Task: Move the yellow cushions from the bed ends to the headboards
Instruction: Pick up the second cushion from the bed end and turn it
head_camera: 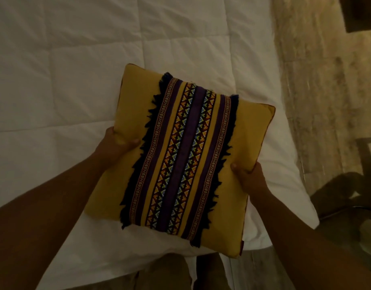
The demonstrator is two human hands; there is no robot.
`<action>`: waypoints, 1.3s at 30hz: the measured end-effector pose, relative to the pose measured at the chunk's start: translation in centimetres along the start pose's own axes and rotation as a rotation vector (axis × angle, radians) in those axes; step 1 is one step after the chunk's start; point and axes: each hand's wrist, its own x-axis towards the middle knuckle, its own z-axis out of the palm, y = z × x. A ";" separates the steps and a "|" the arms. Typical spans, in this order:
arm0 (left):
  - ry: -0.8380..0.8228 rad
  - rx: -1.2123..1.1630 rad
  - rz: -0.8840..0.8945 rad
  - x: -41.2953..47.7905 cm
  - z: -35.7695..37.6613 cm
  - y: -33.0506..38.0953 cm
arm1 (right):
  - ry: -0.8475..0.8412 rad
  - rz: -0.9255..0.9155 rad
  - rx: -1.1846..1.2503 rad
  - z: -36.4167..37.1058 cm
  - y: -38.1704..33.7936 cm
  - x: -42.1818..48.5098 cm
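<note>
A square yellow cushion [241, 130] with a dark fringed, patterned woven band down its middle is held flat above a bed with a white quilt [65, 70]. My left hand [115, 145] grips its left edge, thumb on top. Gripping the right edge is my right hand [248, 177], its thumb pressed into the fabric. The cushion hangs over the bed's near right corner. Both forearms reach in from the bottom of the view. No headboard is in view.
Pale tiled floor [318, 80] runs along the right side of the bed. A dark shape [343, 193] lies on the floor at the right, and dark furniture [360, 13] shows at the top right corner. My legs appear at the bottom edge.
</note>
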 end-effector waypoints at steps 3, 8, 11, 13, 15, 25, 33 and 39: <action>0.003 -0.028 0.004 -0.3 0.0 0.3 | -0.044 0.014 0.040 -0.3 -0.2 0.0; 0.032 -0.138 0.041 -2.1 0.2 0.7 | -0.022 -0.008 0.077 -0.8 -0.9 -1.1; 0.061 -0.177 0.044 -3.7 0.2 0.4 | -0.059 -0.041 0.101 -1.4 -1.6 -1.9; 0.077 -0.190 0.033 -5.1 0.2 -0.3 | -0.083 -0.076 0.088 -1.9 -2.4 -2.3; 0.095 -0.216 0.007 -7.0 0.5 -1.5 | -0.114 -0.102 0.056 -2.5 -3.3 -2.5; 0.091 -0.358 -0.165 -11.8 3.3 -8.2 | -0.288 -0.023 -0.127 -2.1 -4.0 0.0; -0.142 -0.402 -0.082 -11.7 1.9 -6.8 | -0.368 -0.009 -0.207 -3.4 -4.6 0.9; -0.235 -0.378 -0.105 -11.0 1.1 -6.8 | -0.438 -0.013 -0.211 -2.7 -3.9 2.0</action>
